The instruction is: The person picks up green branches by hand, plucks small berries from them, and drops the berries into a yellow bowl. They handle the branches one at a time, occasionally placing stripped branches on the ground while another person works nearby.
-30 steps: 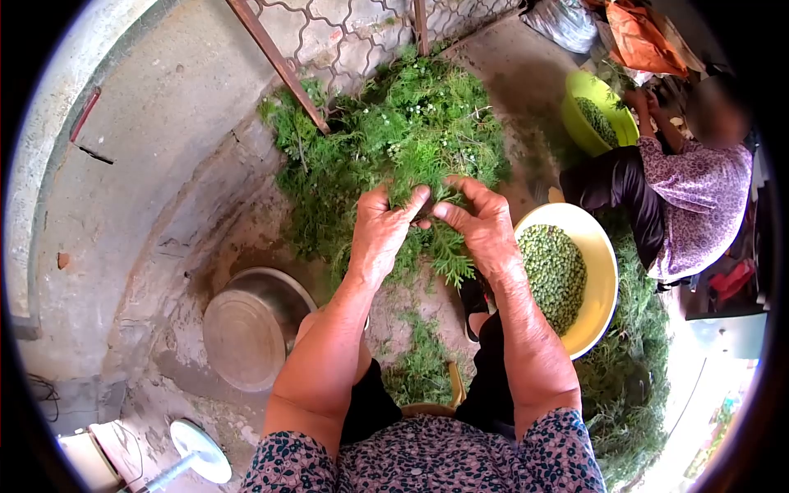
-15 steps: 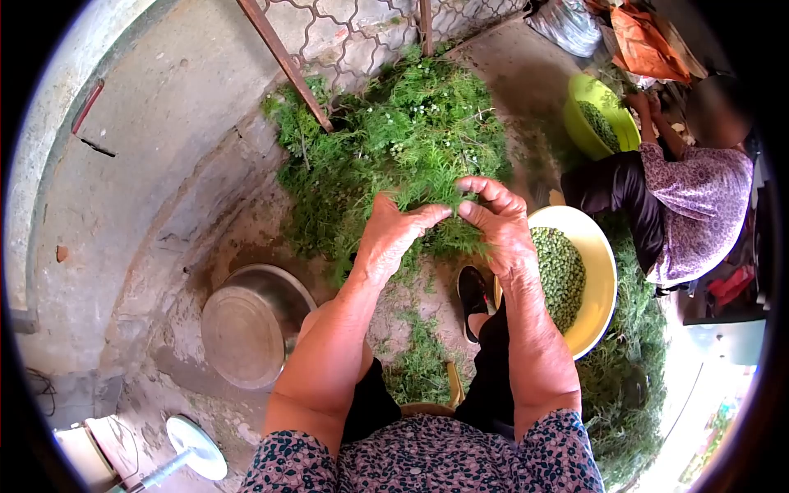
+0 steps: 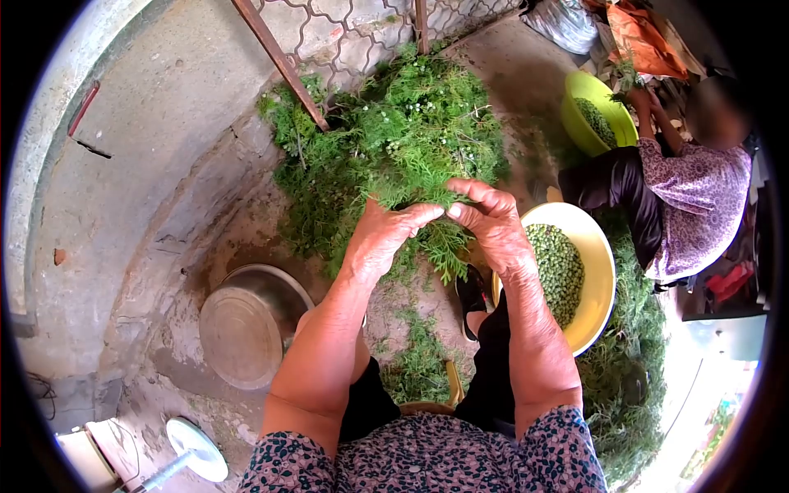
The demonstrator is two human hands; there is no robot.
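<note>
My left hand (image 3: 380, 240) is closed on a leafy evergreen sprig (image 3: 445, 249), whose feathery green tips hang below my fingers. Thumb against fingertips, my right hand (image 3: 495, 228) pinches the same sprig, and the two thumbs nearly touch. What lies between the right fingertips is too small to make out. Just beyond both hands is a heap of cut evergreen branches (image 3: 440, 107) with small pale berries among the leaves. Under my right forearm stands a pale yellow basin (image 3: 600, 263) holding many small round green berries (image 3: 560, 271).
An upturned metal pot (image 3: 240, 333) sits at left. At upper right, a seated person (image 3: 699, 193) works over a lime-green basin (image 3: 577, 135). More branches (image 3: 629, 386) lie along the right. A metal grille (image 3: 353, 37) leans at the back wall.
Both hands have shifted slightly left, staying together at the sprig. Its tips now hang lower between them. The seated person's hands have moved slightly, with a sprig now visible above them.
</note>
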